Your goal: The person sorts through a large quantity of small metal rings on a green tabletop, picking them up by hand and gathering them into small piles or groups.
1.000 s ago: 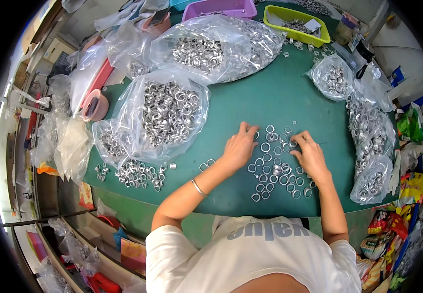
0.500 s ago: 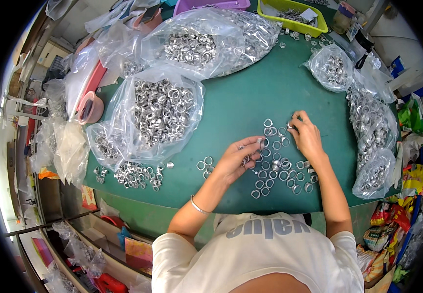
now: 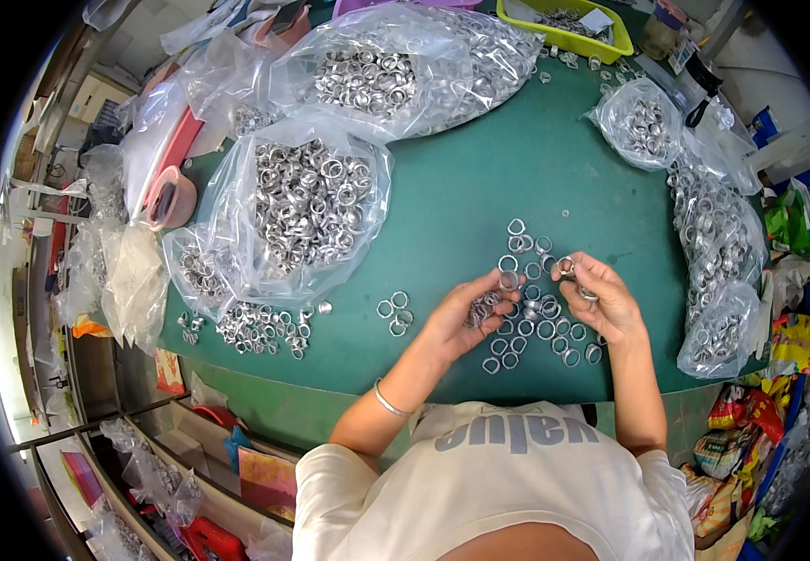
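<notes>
My left hand [image 3: 465,316] is closed round several silver metal rings, with one ring [image 3: 508,280] pinched upright at the fingertips. Opposite it, my right hand [image 3: 606,301] pinches a ring [image 3: 566,266] between thumb and forefinger, and another ring shows against its curled fingers. Loose rings [image 3: 545,329] lie scattered on the green table between and below both hands. A small group of rings [image 3: 399,300] sits left of my left hand. Farther left, a denser heap of rings [image 3: 265,327] lies in front of an open clear plastic bag [image 3: 377,187] full of rings.
A larger bag of rings [image 3: 508,56] lies at the back of the green table [image 3: 480,178]. Filled bags [image 3: 718,243] line the right edge. A yellow-green basket [image 3: 568,39] stands at the far right, a pink cup [image 3: 173,201] at the left. Drawers [image 3: 180,439] are below left.
My right hand has drawn back toward me and now holds a ring turned toward my left hand. My left hand has shifted slightly toward me, still holding its rings.
</notes>
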Tool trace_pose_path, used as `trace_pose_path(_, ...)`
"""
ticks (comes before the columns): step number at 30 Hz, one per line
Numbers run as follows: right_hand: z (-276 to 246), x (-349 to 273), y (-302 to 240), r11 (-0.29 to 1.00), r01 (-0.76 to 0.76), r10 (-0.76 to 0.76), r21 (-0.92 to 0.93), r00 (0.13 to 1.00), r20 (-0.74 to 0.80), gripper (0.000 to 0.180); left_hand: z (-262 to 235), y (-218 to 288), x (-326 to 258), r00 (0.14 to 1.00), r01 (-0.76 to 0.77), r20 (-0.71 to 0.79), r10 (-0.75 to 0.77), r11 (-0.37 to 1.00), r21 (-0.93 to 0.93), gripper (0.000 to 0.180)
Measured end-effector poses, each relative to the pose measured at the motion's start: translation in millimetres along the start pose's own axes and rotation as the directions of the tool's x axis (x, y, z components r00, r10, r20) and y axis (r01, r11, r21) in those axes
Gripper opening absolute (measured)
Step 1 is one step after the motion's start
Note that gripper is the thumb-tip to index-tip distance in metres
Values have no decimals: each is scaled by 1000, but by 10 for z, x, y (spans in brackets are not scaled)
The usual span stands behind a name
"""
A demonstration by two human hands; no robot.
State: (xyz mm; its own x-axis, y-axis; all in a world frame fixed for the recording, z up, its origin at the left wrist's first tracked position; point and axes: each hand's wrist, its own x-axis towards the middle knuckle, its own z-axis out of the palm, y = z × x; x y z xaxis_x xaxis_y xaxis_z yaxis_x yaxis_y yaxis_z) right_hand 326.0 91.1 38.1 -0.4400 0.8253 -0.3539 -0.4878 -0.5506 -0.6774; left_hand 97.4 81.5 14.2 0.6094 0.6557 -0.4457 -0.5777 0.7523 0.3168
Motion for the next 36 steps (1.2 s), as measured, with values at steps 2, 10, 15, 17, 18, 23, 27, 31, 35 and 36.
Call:
trace_pose_path(2, -13, -5, 40, 1000, 3, -3, 7, 1000, 24, 18, 13, -18, 4, 1000, -13, -7, 13, 1000, 25, 37)
trace_pose_path(10, 238, -32, 245, 978, 41, -56, -205, 996, -67, 28, 73, -185, -106, 958, -247, -34, 284, 880, 405, 34)
trace_pose_path(15, 354, -22, 384, 966, 7, -11, -259, 1000, -13, 26, 0, -228, -278, 846, -366, -2, 534, 583, 725, 26)
trace_pose_path(17, 418, 7, 416, 964, -17, 31, -267, 998, 50, 24, 12, -195, -471, 878, -268, -119, 463, 683, 679, 26)
trace_pose_path(18, 497, 42, 419, 939, -36, 63, -341, 996, 70, 23, -65, -252, -537, 843, -296, -84, 531, 590, 751, 26)
trace_pose_path(23, 1149, 357, 628, 593, 260, 13, -762, 944, 331, 22, -152, -483, -994, 848, -137, -115, 517, 425, 895, 27)
trace_pose_path(27, 1608, 808, 1083, 154, 568, 155, -808, 794, 588, 26, -220, -645, -1151, 830, -153, -114, 546, 420, 895, 28)
trace_pose_path(31, 1890, 1141, 1570, -176, 686, 133, -706, 728, 673, 29, -345, -710, -1230, 736, -243, -90, 671, 386, 890, 29)
trace_pose_path(35, 1809, 1195, 1552, 169, 666, -65, -726, 743, 666, 28, -372, -618, -1350, 674, -267, -274, 686, 573, 775, 24)
trace_pose_path(36, 1777, 1117, 1393, 304, 557, -12, -773, 814, 581, 26, -506, -685, -1281, 638, -365, -284, 716, 605, 707, 25)
